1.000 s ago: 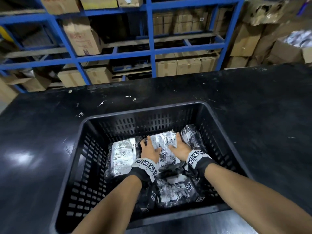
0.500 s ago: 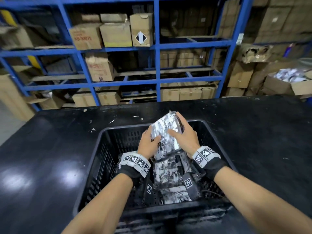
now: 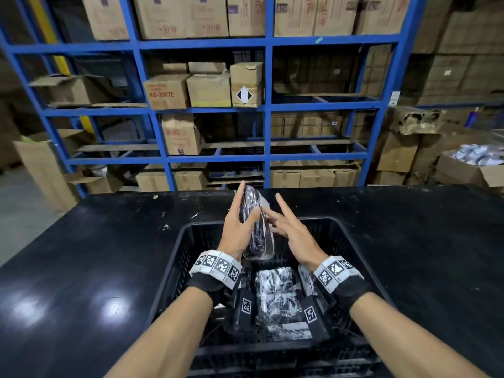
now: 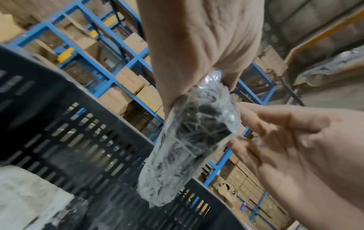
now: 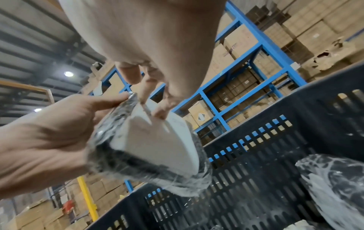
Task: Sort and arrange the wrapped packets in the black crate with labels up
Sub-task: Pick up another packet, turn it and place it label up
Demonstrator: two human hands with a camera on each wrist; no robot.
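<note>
1. a black counter (image 3: pixel 81 255) carries a black crate (image 3: pixel 362 249) near its front edge; the crate walls are hard plastic with rows of slots.
2. behind the counter's far edge stands a blue rack (image 3: pixel 268 110) of metal shelves loaded with brown cardboard boxes (image 3: pixel 166 91), and more boxes are stacked off the far right corner.
3. the left hand (image 3: pixel 238 230) grips a packet (image 3: pixel 256 230) above the far wall of the crate, thumb on one face and fingers behind it; the packet stands on edge, lifted clear of the crate.
4. the right hand (image 3: pixel 293 230) is spread wide, fingers straight, with its fingertips (image 5: pixel 159 113) touching the packet's white label (image 5: pixel 157 140); that label faces right, toward the right hand, not upward.
5. the packet is a dark, oblong bundle in crinkled, shiny clear wrap; its label is a flat, pale card.
6. more packets (image 3: pixel 278 298) lie flat on the crate floor below the wrists, in the same glossy wrap with black-and-white print; both forearms and the wrist bands (image 3: pixel 216 264) cover part of them.
7. the counter top is glossy, with white scuffs near its far edge.
</note>
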